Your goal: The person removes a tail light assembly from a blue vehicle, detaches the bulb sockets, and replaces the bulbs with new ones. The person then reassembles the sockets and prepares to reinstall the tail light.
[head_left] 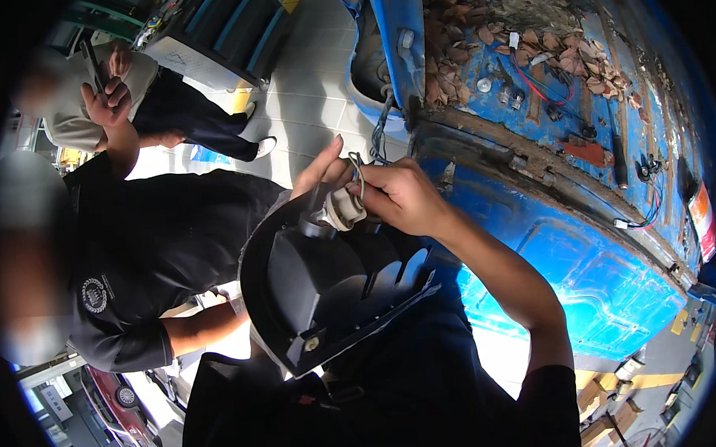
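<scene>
A black tail-light housing, its moulded back upward, is held in front of my chest. My right hand pinches the wires at a pale bulb socket. That socket sits tilted at the round opening near the housing's far edge; whether it is fully seated, I cannot tell. Thin wires loop up from it beside my fingers. At the far edge, what seems to be my left hand grips the housing, one finger raised; its forearm is hidden behind the housing.
Right stands a blue vehicle bed with dry leaves, loose bulbs, wired connectors and a screwdriver. A wiring bundle hangs by its corner. Close at left is a co-worker in black; another person stands beyond, near a tool cabinet.
</scene>
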A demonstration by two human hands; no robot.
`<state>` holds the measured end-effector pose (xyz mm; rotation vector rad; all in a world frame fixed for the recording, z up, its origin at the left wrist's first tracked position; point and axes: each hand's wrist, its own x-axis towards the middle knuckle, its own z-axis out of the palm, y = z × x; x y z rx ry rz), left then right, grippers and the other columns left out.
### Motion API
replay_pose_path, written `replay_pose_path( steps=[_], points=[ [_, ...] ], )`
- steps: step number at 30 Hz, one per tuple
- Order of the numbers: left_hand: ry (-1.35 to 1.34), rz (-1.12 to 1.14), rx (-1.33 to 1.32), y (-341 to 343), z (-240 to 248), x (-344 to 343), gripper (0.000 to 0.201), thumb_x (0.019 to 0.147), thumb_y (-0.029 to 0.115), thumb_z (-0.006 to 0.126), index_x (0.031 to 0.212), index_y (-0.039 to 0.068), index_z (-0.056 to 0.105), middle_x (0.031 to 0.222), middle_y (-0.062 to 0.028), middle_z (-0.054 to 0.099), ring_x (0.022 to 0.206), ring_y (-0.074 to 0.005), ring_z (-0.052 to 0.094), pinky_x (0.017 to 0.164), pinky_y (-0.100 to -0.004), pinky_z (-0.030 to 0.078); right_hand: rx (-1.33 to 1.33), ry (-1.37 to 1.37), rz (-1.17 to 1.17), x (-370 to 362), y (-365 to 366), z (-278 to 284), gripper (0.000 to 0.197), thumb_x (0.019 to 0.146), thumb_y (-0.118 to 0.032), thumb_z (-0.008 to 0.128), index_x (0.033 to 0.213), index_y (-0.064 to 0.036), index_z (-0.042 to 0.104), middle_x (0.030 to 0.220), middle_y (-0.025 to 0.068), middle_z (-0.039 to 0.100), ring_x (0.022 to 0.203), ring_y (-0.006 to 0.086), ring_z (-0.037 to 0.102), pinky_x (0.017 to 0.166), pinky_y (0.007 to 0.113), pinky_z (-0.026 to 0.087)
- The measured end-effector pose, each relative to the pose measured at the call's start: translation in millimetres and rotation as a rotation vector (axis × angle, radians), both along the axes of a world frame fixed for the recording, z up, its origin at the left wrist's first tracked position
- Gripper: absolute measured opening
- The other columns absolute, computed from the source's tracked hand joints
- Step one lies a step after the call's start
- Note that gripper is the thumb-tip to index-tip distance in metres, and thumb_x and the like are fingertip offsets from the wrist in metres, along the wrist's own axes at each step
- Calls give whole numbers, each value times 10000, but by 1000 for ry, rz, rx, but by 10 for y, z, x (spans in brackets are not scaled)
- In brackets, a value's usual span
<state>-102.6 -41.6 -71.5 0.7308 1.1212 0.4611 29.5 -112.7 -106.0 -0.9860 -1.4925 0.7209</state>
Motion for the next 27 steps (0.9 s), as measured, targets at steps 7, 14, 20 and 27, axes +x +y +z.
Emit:
replay_pose_path(
  steps=[7, 14, 20, 27],
  points=[
    [-84, -15, -140, 78, -112, -193, 477, 945, 412, 513, 553, 166, 402, 522, 30, 396, 470, -96, 403, 452, -239, 335, -152, -68, 78, -35, 57, 105, 106, 864, -77, 584, 793, 1, 589, 596, 152, 547, 492, 273, 535, 488, 334, 402],
    [-311, -67, -202, 170, -472, -334, 449, 935, 432, 523, 591, 148, 479, 544, 26, 460, 462, -92, 435, 445, -235, 353, -191, -103, -11, -50, 38, -22, 179, 893, -198, 594, 798, -47, 595, 566, 161, 540, 526, 343, 561, 500, 407, 401],
    [-39, 39, -32, 8, -113, -170, 453, 943, 427, 512, 592, 142, 477, 542, 21, 451, 501, -83, 443, 483, -231, 359, -223, -119, -7, -59, 25, 21, 185, 904, -183, 571, 795, -33, 582, 603, 174, 550, 559, 349, 566, 519, 411, 407],
    [-272, -188, 41, 63, -298, -354, 590, 990, 418, 396, 478, 161, 253, 492, 3, 289, 561, -120, 323, 553, -249, 257, -342, -5, 19, -11, 74, 1, 235, 925, -162, 547, 782, 24, 556, 597, 172, 507, 506, 200, 498, 518, 342, 384]
  ],
)
